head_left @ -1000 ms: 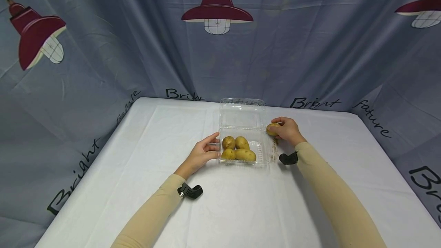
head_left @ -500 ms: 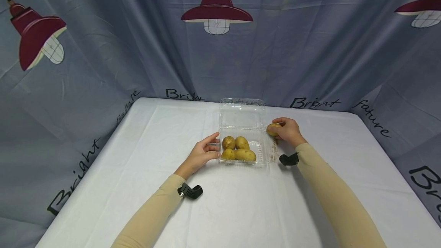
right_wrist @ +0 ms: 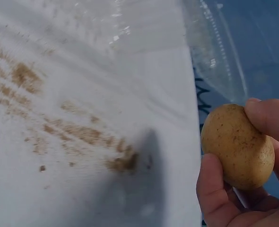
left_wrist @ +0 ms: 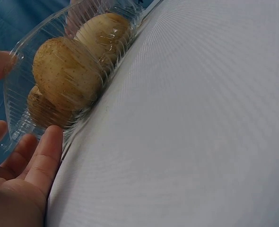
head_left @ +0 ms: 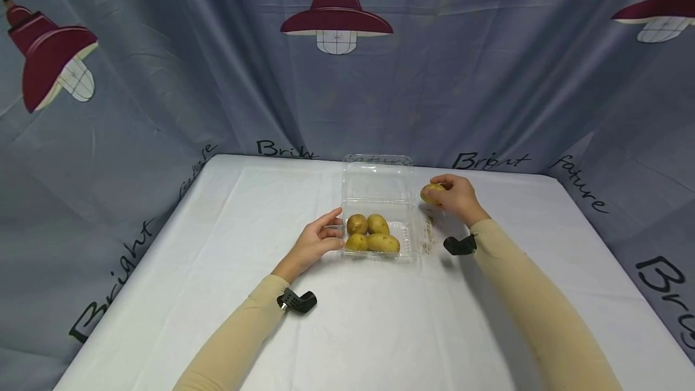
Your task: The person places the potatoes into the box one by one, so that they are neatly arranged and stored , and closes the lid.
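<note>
A clear plastic clamshell box point(head_left: 380, 201) lies with its lid folded back on the table, and several potatoes point(head_left: 383, 242) sit in its base. My left hand point(head_left: 314, 241) is at the box's left side, its fingers fairly straight and touching the wall. In the left wrist view, potatoes point(left_wrist: 66, 73) show through the ribbed plastic, beside the fingers point(left_wrist: 45, 158). My right hand point(head_left: 456, 197) pinches a single potato point(right_wrist: 236, 146) between thumb and fingers. That potato is held above the table, right of the lid.
Brown dirt smears point(right_wrist: 78, 132) mark the white tablecloth point(head_left: 374, 324) just right of the box. A blue-grey curtain point(head_left: 456, 89) printed with lamps and lettering hangs behind the table and along both sides.
My right hand has risen slightly and moved a little away from me, with the potato in its grip. The left hand stays at the box. The head view has shifted slightly.
</note>
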`<state>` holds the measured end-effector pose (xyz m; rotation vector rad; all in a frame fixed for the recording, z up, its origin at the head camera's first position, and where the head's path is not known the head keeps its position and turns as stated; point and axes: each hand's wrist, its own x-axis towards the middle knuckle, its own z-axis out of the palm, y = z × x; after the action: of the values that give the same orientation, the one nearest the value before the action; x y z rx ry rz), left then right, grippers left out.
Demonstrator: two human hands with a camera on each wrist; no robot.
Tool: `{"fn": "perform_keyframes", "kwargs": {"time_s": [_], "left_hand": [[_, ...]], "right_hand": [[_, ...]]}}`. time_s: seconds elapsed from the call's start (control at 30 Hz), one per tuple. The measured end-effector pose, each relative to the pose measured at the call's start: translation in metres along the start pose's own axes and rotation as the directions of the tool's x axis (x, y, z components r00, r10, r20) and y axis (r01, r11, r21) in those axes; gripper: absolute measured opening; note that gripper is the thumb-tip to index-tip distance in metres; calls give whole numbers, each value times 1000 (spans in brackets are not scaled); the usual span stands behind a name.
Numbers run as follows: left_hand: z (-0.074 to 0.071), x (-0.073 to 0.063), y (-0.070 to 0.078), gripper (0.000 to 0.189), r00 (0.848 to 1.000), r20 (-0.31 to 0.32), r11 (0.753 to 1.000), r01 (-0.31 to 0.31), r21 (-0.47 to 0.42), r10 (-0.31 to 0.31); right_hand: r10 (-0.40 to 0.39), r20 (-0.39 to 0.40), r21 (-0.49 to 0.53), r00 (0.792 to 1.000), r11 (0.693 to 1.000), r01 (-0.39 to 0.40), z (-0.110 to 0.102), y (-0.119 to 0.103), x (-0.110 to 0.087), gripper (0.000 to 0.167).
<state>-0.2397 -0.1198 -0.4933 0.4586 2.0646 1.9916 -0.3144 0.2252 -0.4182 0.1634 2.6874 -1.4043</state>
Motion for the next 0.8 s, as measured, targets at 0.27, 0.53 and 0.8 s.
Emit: {"fn": "perform_keyframes", "kwargs": {"time_s": [0.27,0.53,0.8], "left_hand": [[0,1,-1,81,1000,1,1000,-2,9,2],[-1,0,2,81,1000,-2,1000,-22,14,22],[0,1,1,81,1000,5,999,-28,19,28]], "right_hand": [[-69,5,5,998,998,69,-11,-22,-8,47],[-125,53,2,991,992,125,-7,-49,-16,46],[-185,114,-4,976,982,187,4,-67,-29,44]]}}
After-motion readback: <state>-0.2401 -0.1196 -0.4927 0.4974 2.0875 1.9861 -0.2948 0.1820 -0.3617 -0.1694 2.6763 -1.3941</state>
